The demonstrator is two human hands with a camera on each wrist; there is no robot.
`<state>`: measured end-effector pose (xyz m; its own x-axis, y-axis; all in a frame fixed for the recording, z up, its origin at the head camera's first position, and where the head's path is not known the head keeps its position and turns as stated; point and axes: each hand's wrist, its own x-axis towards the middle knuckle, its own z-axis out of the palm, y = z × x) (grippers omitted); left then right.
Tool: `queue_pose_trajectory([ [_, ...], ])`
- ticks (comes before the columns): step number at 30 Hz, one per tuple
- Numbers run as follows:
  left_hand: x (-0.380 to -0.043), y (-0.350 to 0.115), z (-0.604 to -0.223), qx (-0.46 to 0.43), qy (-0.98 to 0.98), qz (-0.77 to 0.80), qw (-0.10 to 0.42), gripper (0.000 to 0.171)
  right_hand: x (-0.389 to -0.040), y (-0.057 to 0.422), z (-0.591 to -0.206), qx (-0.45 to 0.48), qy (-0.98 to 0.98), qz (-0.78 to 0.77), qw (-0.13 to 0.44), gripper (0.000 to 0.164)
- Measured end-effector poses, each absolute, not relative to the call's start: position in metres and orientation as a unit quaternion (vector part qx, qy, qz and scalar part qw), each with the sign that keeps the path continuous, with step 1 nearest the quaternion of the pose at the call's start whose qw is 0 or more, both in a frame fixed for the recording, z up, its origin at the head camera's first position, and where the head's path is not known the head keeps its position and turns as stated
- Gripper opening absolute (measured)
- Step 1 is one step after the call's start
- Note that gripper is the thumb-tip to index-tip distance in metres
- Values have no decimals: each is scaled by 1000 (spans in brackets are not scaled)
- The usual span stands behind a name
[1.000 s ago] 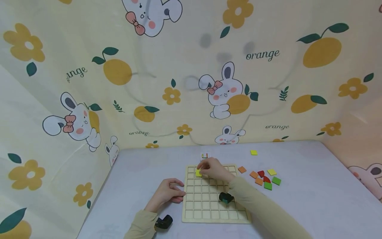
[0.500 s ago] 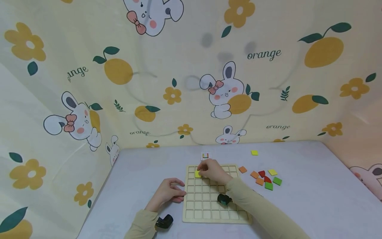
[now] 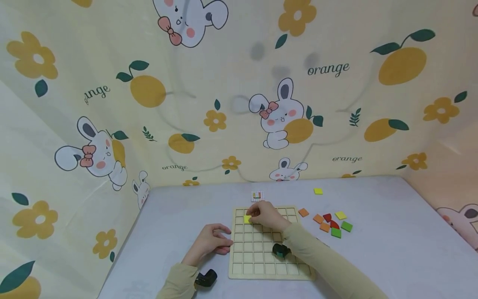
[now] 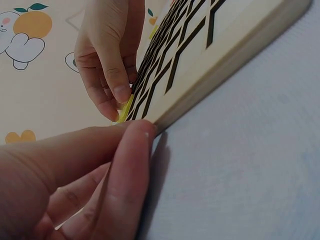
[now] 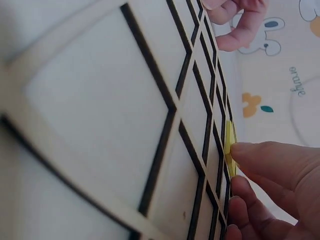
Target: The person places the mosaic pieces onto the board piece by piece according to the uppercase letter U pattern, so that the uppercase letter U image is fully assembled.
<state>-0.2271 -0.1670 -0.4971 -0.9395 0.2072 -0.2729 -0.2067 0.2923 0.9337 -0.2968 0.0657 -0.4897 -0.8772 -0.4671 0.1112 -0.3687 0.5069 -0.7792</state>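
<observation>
A square wooden grid board [image 3: 257,270] lies on the table. At its far left part my right hand [image 3: 267,214] pinches a yellow square tile [image 3: 247,219] between thumb and fingers. In the right wrist view that yellow tile [image 5: 230,147] stands low over the grid lines, the thumb on its near edge. My left hand [image 3: 213,240] rests beside the board's left edge, fingers relaxed. Seen from the left wrist, the left fingertips [image 4: 137,132] are right at the board's rim [image 4: 225,62], and the right hand [image 4: 107,55] is beyond with the tile.
Right of the board lie loose tiles: several orange [image 3: 318,218], two red rounded-edge ones [image 3: 334,224], two green [image 3: 336,233] and a yellow one [image 3: 340,215]. Another yellow tile [image 3: 318,191] sits farther back. A small printed pattern card [image 3: 257,196] lies behind the board.
My right hand has shifted the yellow tile slightly toward me and a touch left over the grid. The left hand stays at the board's edge.
</observation>
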Motion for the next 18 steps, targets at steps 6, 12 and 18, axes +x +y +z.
queue_pose_trajectory([
  [6,-226,-167,-496,14,775,607,176,33,-296,69,-490,-255,861,-437,59,14],
  [12,-224,-166,-495,17,776,606,173,33,-292,78,-480,-270,853,-442,58,19],
  [18,-223,-165,-493,12,778,604,171,33,-297,101,-464,-286,846,-449,30,22],
])
